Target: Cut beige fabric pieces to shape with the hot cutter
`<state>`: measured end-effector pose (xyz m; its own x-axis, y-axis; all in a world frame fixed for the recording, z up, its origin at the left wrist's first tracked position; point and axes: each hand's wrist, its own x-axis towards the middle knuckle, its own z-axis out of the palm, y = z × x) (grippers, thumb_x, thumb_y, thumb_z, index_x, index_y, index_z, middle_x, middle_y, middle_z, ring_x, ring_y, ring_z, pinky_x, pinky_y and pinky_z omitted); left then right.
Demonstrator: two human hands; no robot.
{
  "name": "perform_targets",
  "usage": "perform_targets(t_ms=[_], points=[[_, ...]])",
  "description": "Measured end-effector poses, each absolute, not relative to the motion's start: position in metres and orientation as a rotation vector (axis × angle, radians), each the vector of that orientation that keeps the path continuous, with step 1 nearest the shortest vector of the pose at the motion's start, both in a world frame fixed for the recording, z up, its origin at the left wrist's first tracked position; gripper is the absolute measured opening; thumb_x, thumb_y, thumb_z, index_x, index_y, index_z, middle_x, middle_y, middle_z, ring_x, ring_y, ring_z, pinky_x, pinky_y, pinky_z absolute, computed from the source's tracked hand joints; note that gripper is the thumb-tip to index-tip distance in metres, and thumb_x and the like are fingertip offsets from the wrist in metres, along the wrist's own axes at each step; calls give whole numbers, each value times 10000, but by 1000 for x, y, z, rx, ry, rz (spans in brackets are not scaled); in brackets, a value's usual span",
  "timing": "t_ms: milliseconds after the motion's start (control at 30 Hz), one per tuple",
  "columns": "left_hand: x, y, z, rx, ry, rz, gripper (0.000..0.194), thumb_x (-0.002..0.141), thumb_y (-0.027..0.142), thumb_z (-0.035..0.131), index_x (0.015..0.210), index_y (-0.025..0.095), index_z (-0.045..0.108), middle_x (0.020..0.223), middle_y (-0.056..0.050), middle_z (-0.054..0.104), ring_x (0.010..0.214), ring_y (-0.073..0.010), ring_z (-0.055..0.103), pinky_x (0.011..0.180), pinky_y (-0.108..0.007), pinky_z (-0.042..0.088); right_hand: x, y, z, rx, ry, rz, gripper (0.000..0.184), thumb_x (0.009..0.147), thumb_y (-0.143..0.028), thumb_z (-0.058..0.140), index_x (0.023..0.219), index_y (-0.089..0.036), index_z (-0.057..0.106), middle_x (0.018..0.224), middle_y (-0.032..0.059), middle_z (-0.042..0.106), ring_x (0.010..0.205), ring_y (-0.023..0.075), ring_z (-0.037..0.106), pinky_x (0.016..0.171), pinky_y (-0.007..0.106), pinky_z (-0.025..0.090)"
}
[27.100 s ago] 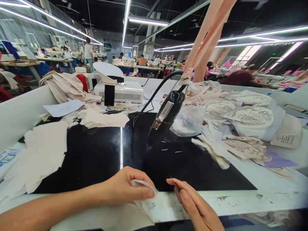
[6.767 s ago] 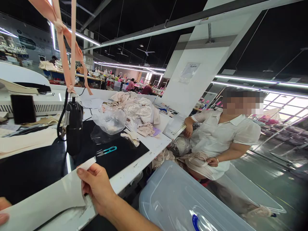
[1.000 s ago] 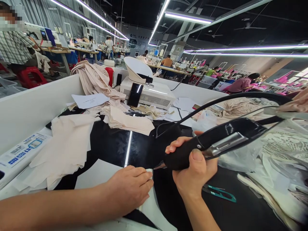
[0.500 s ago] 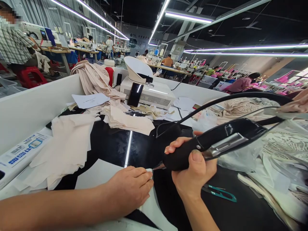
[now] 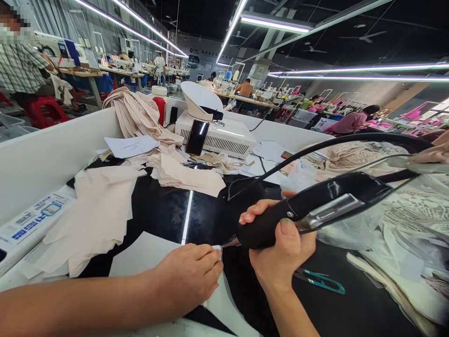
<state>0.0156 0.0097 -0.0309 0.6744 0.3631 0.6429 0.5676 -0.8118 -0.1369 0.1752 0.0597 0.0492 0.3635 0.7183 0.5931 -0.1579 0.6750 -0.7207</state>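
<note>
My left hand lies palm down at the front of the black table surface, its fingers bent and pressed together on a white piece of thin material. I cannot tell whether that is cloth or paper. A white sheet spreads out behind this hand. My right hand is wrapped round a black corded hand tool with a silver lever along its side. The tool's narrow tip points left, close to my left fingertips; whether they touch is unclear. Teal thread snips lie beside my right wrist.
Pale fabric pieces lie at left beside a printed white box. More beige cloth, a phone and a vented white machine stand further back. Lace and plastic are heaped at right. A black cable arches over.
</note>
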Motion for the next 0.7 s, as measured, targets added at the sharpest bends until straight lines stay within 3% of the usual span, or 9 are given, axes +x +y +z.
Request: perform_targets(t_ms=[700], points=[[16,10,-33,-2584,-748,-891,211,1121,199,563,1144,104,751,1175,-71,821,1064,-177,750,782,-290,597,171,61,47,-617,-1082,612,327,874,-440,831,1012,-254,600,738,-54,672,534,147,637,497,283,567]])
